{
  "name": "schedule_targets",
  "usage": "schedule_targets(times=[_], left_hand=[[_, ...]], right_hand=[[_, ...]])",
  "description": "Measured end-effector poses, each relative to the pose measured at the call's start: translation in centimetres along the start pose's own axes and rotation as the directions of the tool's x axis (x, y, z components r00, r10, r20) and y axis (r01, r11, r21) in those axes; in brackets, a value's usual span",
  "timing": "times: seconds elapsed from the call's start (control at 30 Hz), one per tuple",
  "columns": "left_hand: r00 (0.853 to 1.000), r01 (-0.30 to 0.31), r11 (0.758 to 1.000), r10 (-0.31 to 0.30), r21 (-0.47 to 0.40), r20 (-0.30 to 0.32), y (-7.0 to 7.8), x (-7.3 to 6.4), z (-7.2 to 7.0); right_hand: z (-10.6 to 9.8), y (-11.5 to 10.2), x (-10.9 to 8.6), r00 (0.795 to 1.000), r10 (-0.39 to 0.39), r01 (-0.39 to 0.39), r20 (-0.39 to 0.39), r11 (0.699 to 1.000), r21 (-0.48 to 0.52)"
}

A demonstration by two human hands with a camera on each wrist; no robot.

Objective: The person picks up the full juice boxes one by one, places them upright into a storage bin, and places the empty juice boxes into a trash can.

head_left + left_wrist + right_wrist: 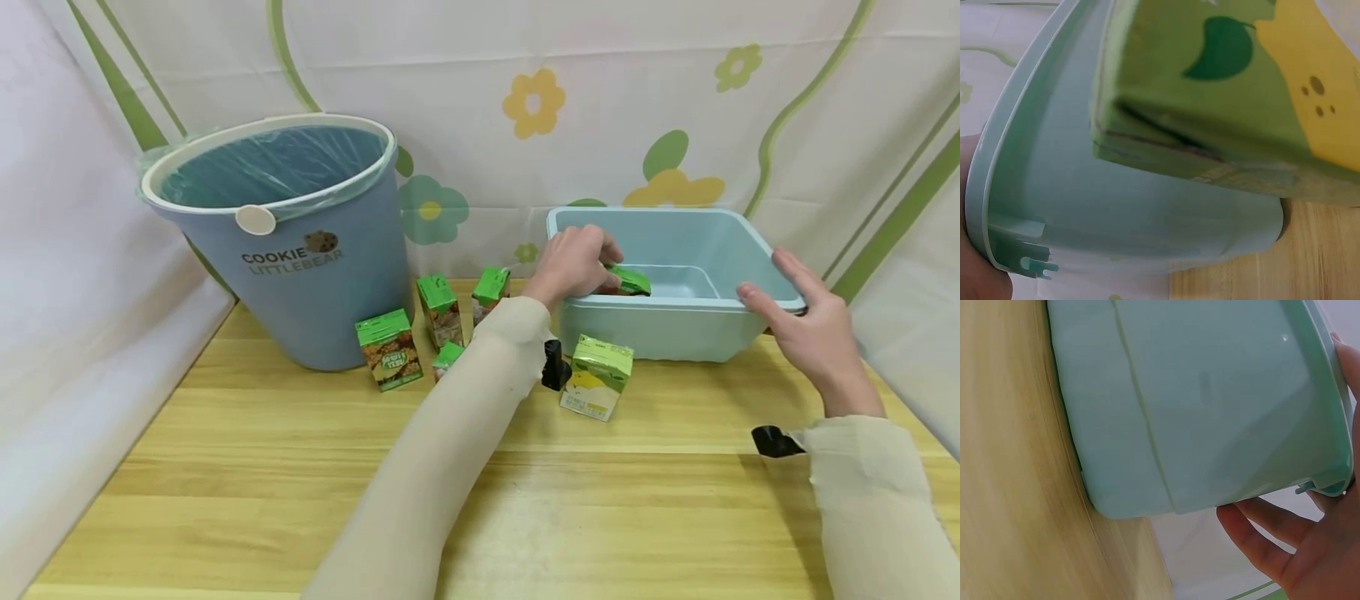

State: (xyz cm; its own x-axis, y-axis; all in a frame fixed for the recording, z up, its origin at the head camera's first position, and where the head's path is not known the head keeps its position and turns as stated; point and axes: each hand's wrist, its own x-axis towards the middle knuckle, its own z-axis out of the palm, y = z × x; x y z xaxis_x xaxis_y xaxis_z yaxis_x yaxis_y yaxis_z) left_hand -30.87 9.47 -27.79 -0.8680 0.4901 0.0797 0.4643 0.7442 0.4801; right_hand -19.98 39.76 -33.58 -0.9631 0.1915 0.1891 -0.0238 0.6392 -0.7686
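Your left hand [573,260] pinches a carton [633,281] inside the tub [660,329]. Your right hand [817,329] grips the tub's rim [675,303], likely steadying it.

The front wall of the pale blue plastic tub [660,331] hides the lower part of the small green-topped cardboard carton [633,281] at the left grip [576,260]. The left beige fabric sleeve [442,450] mostly covers another green-topped carton [447,356]; that sleeve and the right beige one [873,500] run off the head view's bottom edge. Print on the yellow-and-green cardboard carton [597,379] is too small to read there. The right-wrist view crops the tub above and the right grip [1329,556] at right.
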Motion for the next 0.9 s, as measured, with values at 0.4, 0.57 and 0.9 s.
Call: schedule_targets(times=[0.4, 0.57, 0.9], left_hand=[[0.994, -0.027, 0.977, 0.004, -0.211, -0.106, -0.6, -0.5, 0.1], [0.992, -0.055, 0.954, 0.017, -0.296, -0.129, -1.0, -0.7, 0.1], [0.994, -0.094, 0.856, 0.049, -0.508, -0.102, -0.8, -1.7, -0.9]], right_hand=[[0.0, 0.0, 0.1, 1.0, -0.011, 0.011, -0.011, 1.0, -0.002], [0.1, 0.0, 0.1, 1.0, -0.004, 0.004, -0.003, 1.0, 0.001], [0.1, 0.1, -0.1, 1.0, 0.006, -0.006, 0.004, 1.0, 0.006]])
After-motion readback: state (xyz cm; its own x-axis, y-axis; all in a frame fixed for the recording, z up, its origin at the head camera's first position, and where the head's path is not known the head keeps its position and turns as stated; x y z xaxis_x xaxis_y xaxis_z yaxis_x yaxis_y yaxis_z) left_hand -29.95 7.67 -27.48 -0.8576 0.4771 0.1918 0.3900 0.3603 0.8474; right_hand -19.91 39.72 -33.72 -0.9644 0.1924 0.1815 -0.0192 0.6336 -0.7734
